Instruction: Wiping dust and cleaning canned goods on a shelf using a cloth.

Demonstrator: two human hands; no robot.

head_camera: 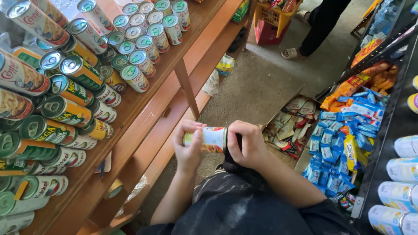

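Note:
I hold a small can with a white, yellow and red label sideways in front of my chest. My left hand grips its left end, thumb across the label. My right hand wraps around its right end. Both hands are over the grey floor, just right of a wooden shelf. Stacked cans with green lids fill that shelf to my left.
Packets of snacks in blue, orange and brown lie in boxes on the floor at right. White tubes line a dark rack at far right. Another person's legs stand at the top by a yellow crate.

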